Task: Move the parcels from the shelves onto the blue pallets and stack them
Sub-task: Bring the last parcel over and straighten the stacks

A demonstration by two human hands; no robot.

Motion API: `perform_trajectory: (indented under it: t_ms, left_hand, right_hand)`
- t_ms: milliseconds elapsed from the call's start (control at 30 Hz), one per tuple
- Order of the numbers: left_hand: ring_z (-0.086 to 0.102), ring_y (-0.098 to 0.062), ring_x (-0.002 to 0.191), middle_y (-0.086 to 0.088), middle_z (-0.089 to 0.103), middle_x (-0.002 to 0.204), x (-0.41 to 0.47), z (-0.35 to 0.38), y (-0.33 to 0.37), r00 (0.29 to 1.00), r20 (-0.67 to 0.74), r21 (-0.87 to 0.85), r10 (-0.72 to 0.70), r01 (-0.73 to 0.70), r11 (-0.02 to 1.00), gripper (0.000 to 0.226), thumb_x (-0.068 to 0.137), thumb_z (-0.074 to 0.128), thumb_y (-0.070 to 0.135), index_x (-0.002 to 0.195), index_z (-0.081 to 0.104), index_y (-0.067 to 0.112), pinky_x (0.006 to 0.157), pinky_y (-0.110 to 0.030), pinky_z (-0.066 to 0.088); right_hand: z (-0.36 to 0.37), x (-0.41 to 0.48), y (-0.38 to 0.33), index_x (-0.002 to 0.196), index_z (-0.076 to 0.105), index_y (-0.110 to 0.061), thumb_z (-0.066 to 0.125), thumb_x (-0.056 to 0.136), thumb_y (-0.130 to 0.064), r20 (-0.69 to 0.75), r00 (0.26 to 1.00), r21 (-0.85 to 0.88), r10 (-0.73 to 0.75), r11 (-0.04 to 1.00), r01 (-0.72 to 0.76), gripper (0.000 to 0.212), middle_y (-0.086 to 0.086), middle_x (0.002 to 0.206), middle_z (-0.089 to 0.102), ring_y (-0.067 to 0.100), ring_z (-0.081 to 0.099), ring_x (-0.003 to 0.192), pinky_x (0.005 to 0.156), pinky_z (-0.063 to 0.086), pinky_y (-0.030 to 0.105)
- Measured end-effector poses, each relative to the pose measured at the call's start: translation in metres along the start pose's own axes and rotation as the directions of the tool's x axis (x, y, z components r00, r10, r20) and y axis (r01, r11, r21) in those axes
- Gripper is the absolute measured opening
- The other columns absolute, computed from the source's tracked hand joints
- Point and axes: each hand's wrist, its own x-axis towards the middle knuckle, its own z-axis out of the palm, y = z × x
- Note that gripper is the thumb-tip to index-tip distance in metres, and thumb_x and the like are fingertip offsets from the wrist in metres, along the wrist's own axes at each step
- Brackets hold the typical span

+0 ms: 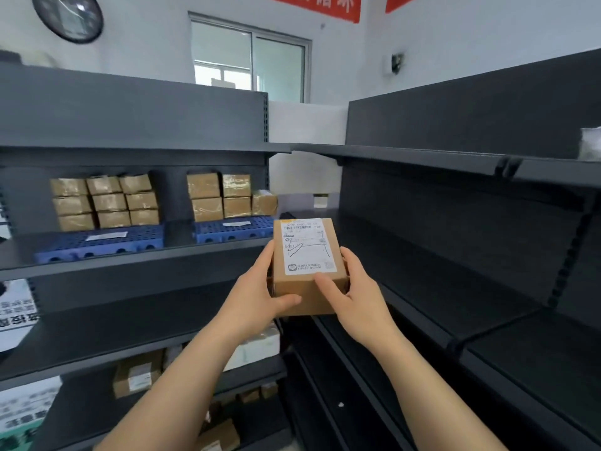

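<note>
I hold a brown cardboard parcel point(305, 288) with a white shipping label on top, in front of me at the corner between two dark shelf units. My left hand point(257, 294) grips its left side and my right hand point(354, 294) grips its right side, thumbs on top. Two blue pallets sit on the left shelf unit: the left pallet point(100, 244) carries a three-by-three wall of taped parcels point(105, 201), the right pallet point(234, 229) carries a smaller stack of several parcels point(224, 196).
The right shelf unit point(455, 255) has bare dark boards. Lower left shelves hold more cardboard boxes point(136, 374) and a white package point(257, 346). A window and a wall clock are up on the back wall.
</note>
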Motion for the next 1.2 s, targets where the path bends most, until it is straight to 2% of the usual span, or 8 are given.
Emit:
perform_trajectory:
  t_ms: [133,333,467,667,767,900,1067,1200]
  left_hand:
    - [0.043,0.023,0.089,0.043,0.042,0.101,0.035,-0.019,-0.036,0.998,-0.023,0.001,-0.056,0.056,0.998,0.098,0.078,0.076,0.017,0.145,0.013,0.048,0.068,-0.006,0.038]
    - [0.047,0.016,0.095,0.035,0.044,0.115,0.098,-0.026,-0.076,0.996,-0.040,-0.024,-0.079,0.078,0.997,0.096,0.078,0.077,0.020,0.146,0.015,0.046,0.075,-0.011,0.042]
    - [0.044,0.005,0.108,0.030,0.040,0.125,0.145,-0.023,-0.095,0.996,-0.047,-0.005,-0.079,0.079,0.997,0.097,0.079,0.076,0.021,0.148,0.011,0.042,0.075,-0.010,0.042]
    - [0.039,-0.007,0.130,0.017,0.041,0.142,0.218,-0.021,-0.114,0.994,-0.063,0.055,-0.092,0.096,0.994,0.097,0.081,0.073,0.023,0.149,0.007,0.040,0.101,-0.028,0.038]
    - [0.038,-0.007,0.130,0.018,0.042,0.139,0.251,-0.020,-0.124,0.991,-0.097,0.076,-0.098,0.105,0.992,0.098,0.082,0.073,0.021,0.149,0.004,0.039,0.102,-0.028,0.035]
    - [0.042,-0.009,0.128,0.019,0.043,0.136,0.293,-0.023,-0.141,0.987,-0.119,0.109,-0.105,0.118,0.987,0.098,0.079,0.076,0.021,0.149,0.009,0.039,0.107,-0.032,0.037]
    - [0.045,0.001,0.112,0.037,0.040,0.108,0.346,-0.031,-0.162,0.988,-0.142,0.150,-0.061,0.082,0.985,0.082,0.080,0.073,0.015,0.141,0.026,0.042,0.097,-0.022,0.037]
    - [0.049,-0.002,0.116,0.026,0.049,0.120,0.391,-0.039,-0.186,0.991,-0.129,0.172,-0.038,0.060,0.983,0.078,0.082,0.072,0.016,0.143,0.028,0.040,0.100,-0.027,0.042]
  right_hand:
    - [0.036,0.048,0.013,0.126,0.032,-0.054,0.057,0.092,-0.041,0.044,0.999,0.046,-0.004,0.999,0.002,0.044,-0.041,0.111,0.047,-0.021,0.046,0.105,0.072,0.042,0.001]
    - [0.068,0.122,0.049,0.139,0.029,-0.046,0.054,0.092,-0.046,0.044,0.999,0.100,0.020,0.995,-0.025,0.054,-0.020,0.134,0.047,0.005,0.047,0.120,0.096,0.047,0.030]
    - [0.079,0.171,0.072,0.136,0.028,-0.045,0.052,0.094,-0.041,0.069,0.997,0.161,0.041,0.986,-0.051,0.048,-0.019,0.131,0.046,0.003,0.049,0.112,0.082,0.046,0.017]
    - [0.083,0.253,0.107,0.135,0.027,-0.043,0.051,0.096,-0.036,0.154,0.988,0.269,0.028,0.961,-0.069,0.046,-0.024,0.122,0.046,-0.005,0.049,0.105,0.073,0.040,0.012]
    - [0.088,0.290,0.123,0.132,0.028,-0.048,0.051,0.096,-0.037,0.185,0.983,0.292,0.001,0.955,-0.056,0.044,-0.028,0.120,0.048,-0.003,0.050,0.109,0.078,0.041,0.014]
    - [0.100,0.335,0.148,0.143,0.027,-0.041,0.051,0.096,-0.040,0.179,0.984,0.302,-0.002,0.952,-0.052,0.054,-0.020,0.134,0.049,0.001,0.049,0.117,0.083,0.043,0.018]
    - [0.117,0.390,0.173,0.146,0.023,-0.041,0.051,0.095,-0.041,0.156,0.988,0.324,0.007,0.944,-0.058,0.058,-0.016,0.137,0.047,0.005,0.049,0.118,0.086,0.047,0.022]
    - [0.128,0.431,0.180,0.138,0.032,-0.042,0.051,0.097,-0.035,0.132,0.991,0.348,0.000,0.936,-0.046,0.046,-0.019,0.128,0.051,0.001,0.053,0.111,0.073,0.049,0.016]
